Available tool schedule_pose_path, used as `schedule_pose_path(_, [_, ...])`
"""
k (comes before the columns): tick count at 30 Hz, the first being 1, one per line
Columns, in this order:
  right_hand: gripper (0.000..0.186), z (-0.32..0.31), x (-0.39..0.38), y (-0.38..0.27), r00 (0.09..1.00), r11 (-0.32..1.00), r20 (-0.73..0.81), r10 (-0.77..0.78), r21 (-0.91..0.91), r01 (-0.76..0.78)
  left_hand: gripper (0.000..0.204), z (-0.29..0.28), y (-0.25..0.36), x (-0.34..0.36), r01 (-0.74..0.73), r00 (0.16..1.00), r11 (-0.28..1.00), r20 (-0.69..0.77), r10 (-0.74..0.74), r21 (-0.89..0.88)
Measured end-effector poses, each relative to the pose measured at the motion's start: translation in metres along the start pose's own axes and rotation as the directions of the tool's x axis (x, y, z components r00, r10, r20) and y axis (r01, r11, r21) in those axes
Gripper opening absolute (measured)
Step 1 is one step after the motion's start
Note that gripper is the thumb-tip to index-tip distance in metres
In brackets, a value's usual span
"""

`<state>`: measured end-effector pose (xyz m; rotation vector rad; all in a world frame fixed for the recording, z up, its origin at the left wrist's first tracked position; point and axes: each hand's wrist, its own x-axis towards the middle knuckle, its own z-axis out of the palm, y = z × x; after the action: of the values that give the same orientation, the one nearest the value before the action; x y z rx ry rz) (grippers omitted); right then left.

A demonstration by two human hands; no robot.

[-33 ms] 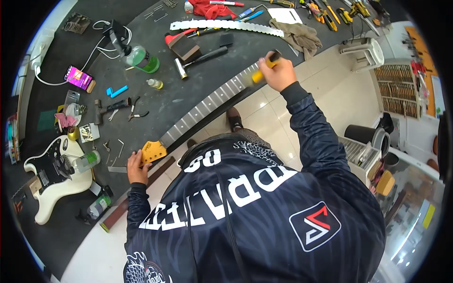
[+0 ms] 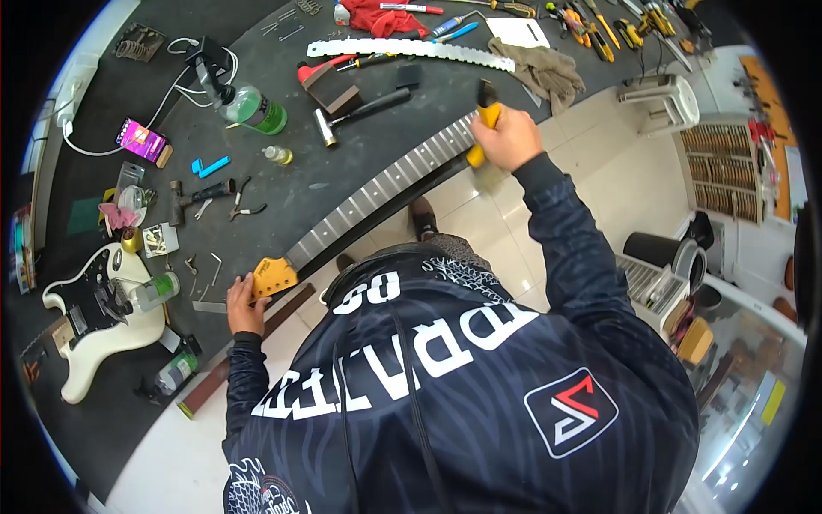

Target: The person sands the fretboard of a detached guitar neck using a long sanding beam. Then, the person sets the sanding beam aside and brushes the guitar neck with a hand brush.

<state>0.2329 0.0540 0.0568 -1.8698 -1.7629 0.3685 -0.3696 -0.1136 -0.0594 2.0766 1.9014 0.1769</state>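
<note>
A guitar neck (image 2: 377, 190) with a grey-looking fretboard lies along the front edge of the dark bench. Its yellow headstock (image 2: 272, 278) is at the left end. My left hand (image 2: 246, 308) is closed round the headstock's outer end, its fingers on top. Beyond the other end of the neck, my right hand (image 2: 514, 140) grips a brush (image 2: 489, 115) with a yellow and black handle. The brush's pale bristles are blurred and point down over the floor side of the bench edge, apart from the frets.
Behind the neck lie a hammer (image 2: 360, 114), a notched metal straightedge (image 2: 411, 51) and a green spray bottle (image 2: 257, 110). A small bottle (image 2: 278, 155) and pliers (image 2: 246, 201) are nearer. At the left rests a white guitar body (image 2: 116, 325). A brown rag (image 2: 541, 70) is at the far right.
The brush has swung from over the neck's right end out past the bench edge, its handle now more upright. My left hand stays on the headstock.
</note>
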Motion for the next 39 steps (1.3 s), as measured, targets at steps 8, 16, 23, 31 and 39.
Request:
schedule_pose_path(8, [0.026,-0.017,0.040,0.050,0.995,0.994,0.086,-0.050,-0.091,0.057,0.078,-0.008,0.033,0.004,0.228,0.971,0.964,0.043,-0.235,0.134])
schedule_pose_path(16, [0.029,-0.030,0.047,0.065,0.984,0.990,0.172,-0.054,-0.121,0.075,0.081,-0.008,0.046,0.006,0.367,0.914,0.901,0.091,-0.396,0.229])
schedule_pose_path(23, [0.028,-0.017,0.051,0.063,0.993,0.995,0.077,-0.094,-0.005,0.095,0.083,-0.005,0.035,0.000,0.361,0.916,0.896,0.081,-0.393,0.261])
schedule_pose_path(31, [0.026,-0.010,0.044,0.029,0.988,0.997,0.129,-0.079,-0.008,0.081,0.083,-0.015,0.053,0.012,0.374,0.903,0.889,0.116,-0.415,0.264])
schedule_pose_path(39, [0.024,0.031,0.011,-0.026,0.971,0.966,0.063,-0.231,0.135,0.221,0.079,-0.016,0.046,0.007,0.280,0.944,0.916,0.093,-0.318,0.287])
